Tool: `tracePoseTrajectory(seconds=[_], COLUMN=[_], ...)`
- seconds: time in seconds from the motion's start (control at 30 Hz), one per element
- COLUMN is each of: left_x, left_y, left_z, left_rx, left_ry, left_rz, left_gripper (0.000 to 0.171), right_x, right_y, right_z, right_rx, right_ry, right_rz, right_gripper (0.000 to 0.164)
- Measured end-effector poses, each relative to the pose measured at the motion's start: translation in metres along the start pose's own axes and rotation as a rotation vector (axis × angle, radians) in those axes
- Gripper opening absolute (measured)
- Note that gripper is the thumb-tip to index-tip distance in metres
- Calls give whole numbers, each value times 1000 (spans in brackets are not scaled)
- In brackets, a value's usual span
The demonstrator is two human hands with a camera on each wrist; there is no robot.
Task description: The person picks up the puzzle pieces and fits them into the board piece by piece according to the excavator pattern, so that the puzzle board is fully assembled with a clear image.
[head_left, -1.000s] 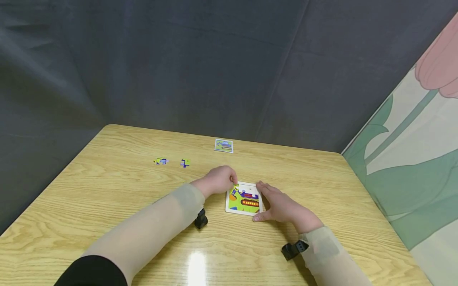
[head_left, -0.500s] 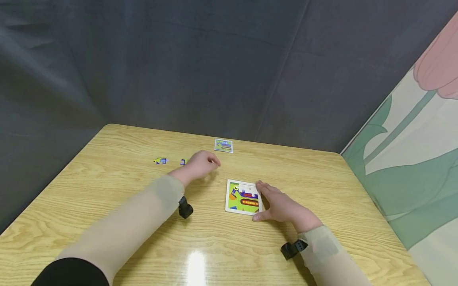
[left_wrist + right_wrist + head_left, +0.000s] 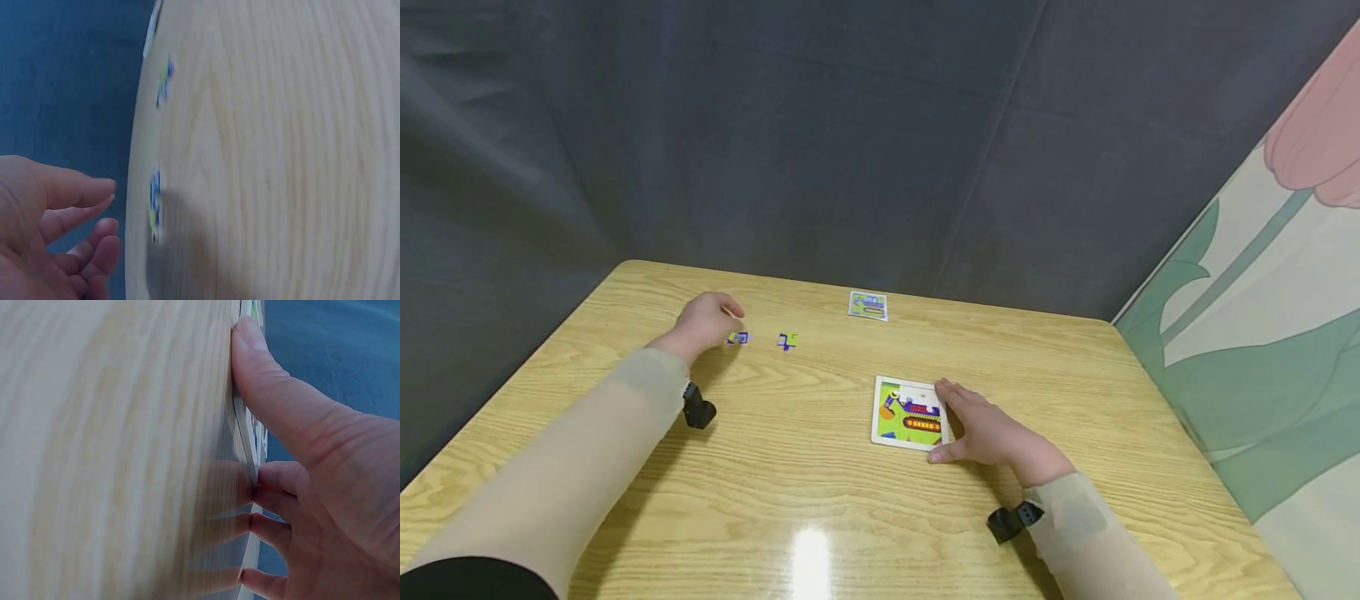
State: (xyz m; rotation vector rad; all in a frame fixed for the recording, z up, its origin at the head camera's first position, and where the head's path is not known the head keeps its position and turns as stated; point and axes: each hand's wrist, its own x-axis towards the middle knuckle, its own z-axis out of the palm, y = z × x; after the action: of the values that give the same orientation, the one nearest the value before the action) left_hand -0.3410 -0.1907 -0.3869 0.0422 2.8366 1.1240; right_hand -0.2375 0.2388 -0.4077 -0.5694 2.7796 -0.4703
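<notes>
In the head view my left hand (image 3: 706, 321) hovers at the far left over a small yellow-and-blue jigsaw piece (image 3: 739, 338), which it partly hides. The left wrist view shows its thumb and fingers apart with nothing between them, beside that piece (image 3: 155, 203). Another jigsaw piece (image 3: 787, 341), green and blue, lies to its right. A white-framed jigsaw puzzle (image 3: 912, 417) with an excavator picture lies flat; a white gap shows at its upper right. My right hand (image 3: 985, 429) holds the frame's right side, thumb at the near corner, fingers along the far part.
A small picture card (image 3: 868, 305) of an excavator lies near the far edge of the wooden table (image 3: 850, 517). A dark curtain (image 3: 820, 150) hangs behind, and a flower-patterned cloth (image 3: 1285, 333) is on the right.
My left hand has gone from the puzzle's upper left corner leftward, past the green-and-blue piece, to the yellow-and-blue piece. The right hand and puzzle have stayed in place.
</notes>
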Motion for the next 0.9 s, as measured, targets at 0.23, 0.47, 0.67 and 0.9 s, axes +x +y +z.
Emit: tracePoseTrajectory(seconds=[0.23,0.47,0.67,0.9], left_x=[-7,-10,-9,-7], left_y=[-13,-14,-15,-16], left_z=[-7,-2,-1,3], left_rx=[79,93,93,66], left_ry=[-80,-76,-74,-42], left_rz=[-28,-5,2,37], left_gripper=[40,33,29,28], right_x=[1,0,0,1], right_y=[1,1,0,0], right_z=[1,2,1,1], right_rx=[-2,-4,-1,-4], right_ry=[3,6,10,8], right_rz=[-4,-4,-4,7], right_gripper=[111,111,111,112])
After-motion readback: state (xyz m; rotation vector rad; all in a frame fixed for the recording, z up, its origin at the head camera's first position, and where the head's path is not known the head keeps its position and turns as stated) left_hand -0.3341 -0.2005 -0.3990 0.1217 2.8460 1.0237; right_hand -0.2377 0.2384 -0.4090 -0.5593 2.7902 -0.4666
